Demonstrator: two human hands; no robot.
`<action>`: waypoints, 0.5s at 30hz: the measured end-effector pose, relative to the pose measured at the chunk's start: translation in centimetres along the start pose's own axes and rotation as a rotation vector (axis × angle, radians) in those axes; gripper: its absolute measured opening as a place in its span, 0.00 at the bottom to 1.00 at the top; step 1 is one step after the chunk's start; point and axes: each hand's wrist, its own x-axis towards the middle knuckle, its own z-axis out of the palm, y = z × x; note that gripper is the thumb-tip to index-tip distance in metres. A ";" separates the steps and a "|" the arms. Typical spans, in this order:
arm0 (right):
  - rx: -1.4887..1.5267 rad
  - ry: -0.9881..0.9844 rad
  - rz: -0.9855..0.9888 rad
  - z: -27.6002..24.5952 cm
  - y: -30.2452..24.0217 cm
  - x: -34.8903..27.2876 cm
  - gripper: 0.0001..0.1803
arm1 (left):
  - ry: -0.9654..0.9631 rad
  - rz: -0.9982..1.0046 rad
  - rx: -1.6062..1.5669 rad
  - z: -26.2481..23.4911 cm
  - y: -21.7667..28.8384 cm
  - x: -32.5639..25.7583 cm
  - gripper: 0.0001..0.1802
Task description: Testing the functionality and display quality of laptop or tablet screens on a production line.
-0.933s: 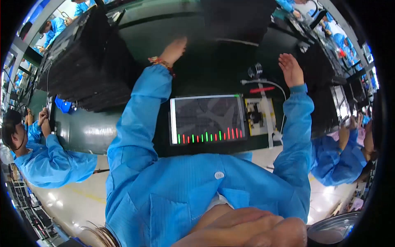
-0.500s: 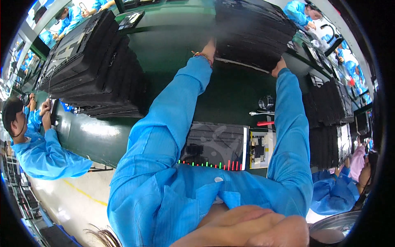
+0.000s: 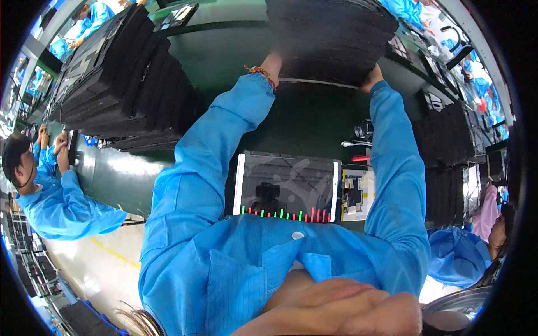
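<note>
Two-handed reach: my left hand (image 3: pixel 272 66) and right hand (image 3: pixel 372 79) at near bottom corners of the black stack (image 3: pixel 333 47), beyond the tablet (image 3: pixel 288 180). Fingers hidden, I can't tell how closed. Stack looks heavy, soft-sided, layers could slip; best held low, both sides.

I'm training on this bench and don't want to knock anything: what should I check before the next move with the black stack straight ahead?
1. Left hand at the black stack's near left corner: ok.
2. Right hand at its near right corner: ok.
3. Firm finger hold: cannot tell, fingers hidden.
4. Tablet apart from the stack: ok, it lies nearer the body.
5. Right sleeve free of the white cable: cannot tell, they overlap in view.
6. Stack top level: cannot tell, cut off.
</note>
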 end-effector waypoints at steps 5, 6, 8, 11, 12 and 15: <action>-0.103 -0.093 -0.039 5.6 2.2 -2.4 0.36 | -0.069 0.077 0.091 -4.0 2.5 -2.5 0.38; -0.112 -0.088 -0.027 6.4 2.4 -2.5 0.36 | -0.057 0.083 0.087 -5.1 2.8 -2.9 0.38; -0.110 -0.081 -0.001 7.8 3.0 -3.3 0.36 | -0.059 0.073 0.143 -6.1 4.1 -4.1 0.36; -0.092 0.021 0.050 8.4 2.8 -5.2 0.37 | 0.012 -0.049 0.126 -3.5 8.6 -8.0 0.37; -0.114 0.025 0.025 7.9 3.1 -5.8 0.37 | 0.003 -0.061 0.131 -2.1 10.7 -10.1 0.37; -0.159 -0.030 0.021 9.0 3.2 -6.8 0.39 | 0.112 -0.274 -0.175 -2.0 11.0 -12.4 0.36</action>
